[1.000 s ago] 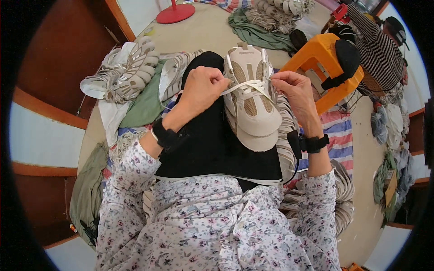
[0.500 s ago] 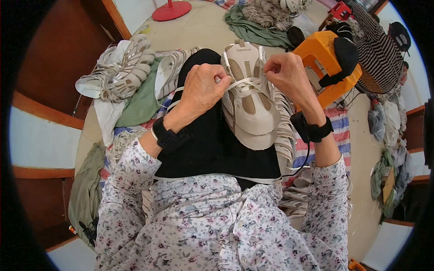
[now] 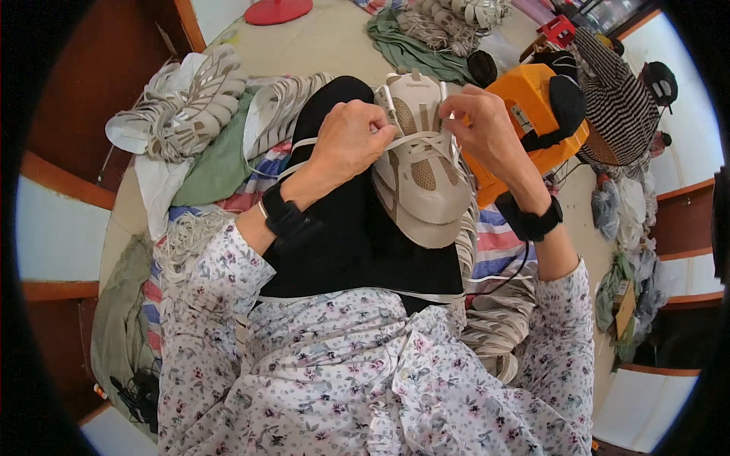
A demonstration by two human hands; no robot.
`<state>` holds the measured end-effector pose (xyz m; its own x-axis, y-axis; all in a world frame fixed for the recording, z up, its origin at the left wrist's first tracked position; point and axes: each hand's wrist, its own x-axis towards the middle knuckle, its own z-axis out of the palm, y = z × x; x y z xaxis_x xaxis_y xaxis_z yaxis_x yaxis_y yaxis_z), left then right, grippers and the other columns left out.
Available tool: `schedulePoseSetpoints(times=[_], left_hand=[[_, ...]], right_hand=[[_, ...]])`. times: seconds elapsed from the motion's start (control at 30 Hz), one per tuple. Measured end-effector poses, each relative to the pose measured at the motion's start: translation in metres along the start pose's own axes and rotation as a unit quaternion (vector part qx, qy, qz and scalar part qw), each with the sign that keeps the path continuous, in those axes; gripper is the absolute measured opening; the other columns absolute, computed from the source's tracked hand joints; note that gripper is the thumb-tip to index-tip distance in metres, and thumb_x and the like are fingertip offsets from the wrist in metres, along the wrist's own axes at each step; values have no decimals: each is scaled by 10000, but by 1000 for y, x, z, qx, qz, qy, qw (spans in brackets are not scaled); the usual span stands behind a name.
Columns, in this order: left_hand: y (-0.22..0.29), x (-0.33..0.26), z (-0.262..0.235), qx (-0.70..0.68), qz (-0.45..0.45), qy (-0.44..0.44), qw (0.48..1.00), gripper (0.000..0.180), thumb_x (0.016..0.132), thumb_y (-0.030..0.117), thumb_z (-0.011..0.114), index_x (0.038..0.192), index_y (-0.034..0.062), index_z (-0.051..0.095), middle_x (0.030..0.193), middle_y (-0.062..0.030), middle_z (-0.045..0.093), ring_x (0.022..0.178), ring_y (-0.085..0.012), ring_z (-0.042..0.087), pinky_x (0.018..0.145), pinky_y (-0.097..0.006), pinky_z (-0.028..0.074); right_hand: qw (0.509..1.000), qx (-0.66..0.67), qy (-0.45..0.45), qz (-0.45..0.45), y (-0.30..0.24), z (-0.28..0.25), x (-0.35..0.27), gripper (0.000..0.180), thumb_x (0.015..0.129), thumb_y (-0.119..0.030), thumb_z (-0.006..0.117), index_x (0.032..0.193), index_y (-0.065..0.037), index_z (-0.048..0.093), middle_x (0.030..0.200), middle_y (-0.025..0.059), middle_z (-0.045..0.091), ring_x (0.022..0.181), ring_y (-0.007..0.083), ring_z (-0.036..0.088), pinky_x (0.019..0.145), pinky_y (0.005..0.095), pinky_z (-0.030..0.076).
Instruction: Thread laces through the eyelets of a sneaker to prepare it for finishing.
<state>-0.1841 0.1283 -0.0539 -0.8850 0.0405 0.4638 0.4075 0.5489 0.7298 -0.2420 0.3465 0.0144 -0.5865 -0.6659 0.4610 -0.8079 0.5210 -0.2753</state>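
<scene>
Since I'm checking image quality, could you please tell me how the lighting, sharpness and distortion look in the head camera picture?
Head view: even daylight, soft shadows, no harsh glare; the beige shoe, left hand and right hand are sharp at centre; fisheye bends the wooden edges near the rim; black vignette rings the corners.

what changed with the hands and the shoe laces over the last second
Both hands rose along the beige shoe toward its top eyelets. The left hand closed into a fist pinching the white lace, and the right hand moved up and in beside the shoe's upper edge, gripping the other end. The shoe stayed on the lap; the orange stool and the pile of shoe uppers kept their places.
</scene>
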Motion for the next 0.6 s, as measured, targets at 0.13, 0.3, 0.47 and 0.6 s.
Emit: schedulePoseSetpoints(times=[0.13, 0.3, 0.47, 0.6], left_hand=[[-4, 1, 4, -7, 6, 2, 1000, 226, 797, 169, 660, 764, -54, 679, 584, -159, 599, 519, -205, 585, 543, -328, 467], [-4, 2, 11, -29, -6, 2, 1000, 244, 819, 183, 632, 729, -41, 670, 579, -157, 605, 530, -214, 610, 546, -335, 478], [-7, 2, 7, -56, -1, -17, 998, 248, 849, 173, 599, 741, -39, 670, 568, -132, 607, 507, -177, 615, 533, -311, 486], [-9, -2, -2, -167, -72, -66, 981, 237, 864, 158, 602, 768, -48, 669, 591, -93, 626, 520, -140, 624, 532, -287, 498]], right_hand=[[990, -138, -36, -1, -13, 8, -6, 65, 794, -77, 637, 824, -62, 693, 694, 174, 620, 662, 380, 643, 600, 468, 509], [942, -293, -151, 59, -12, 11, 3, 79, 797, -65, 609, 821, -6, 655, 737, 211, 646, 739, 390, 674, 632, 474, 541], [952, -244, -165, 81, -4, 15, 21, 96, 738, -48, 643, 814, 9, 655, 787, 235, 650, 780, 412, 674, 660, 491, 536], [928, -326, -166, 70, -21, 20, 11, 96, 728, -5, 622, 822, 9, 633, 873, 223, 637, 795, 392, 651, 685, 508, 473]])
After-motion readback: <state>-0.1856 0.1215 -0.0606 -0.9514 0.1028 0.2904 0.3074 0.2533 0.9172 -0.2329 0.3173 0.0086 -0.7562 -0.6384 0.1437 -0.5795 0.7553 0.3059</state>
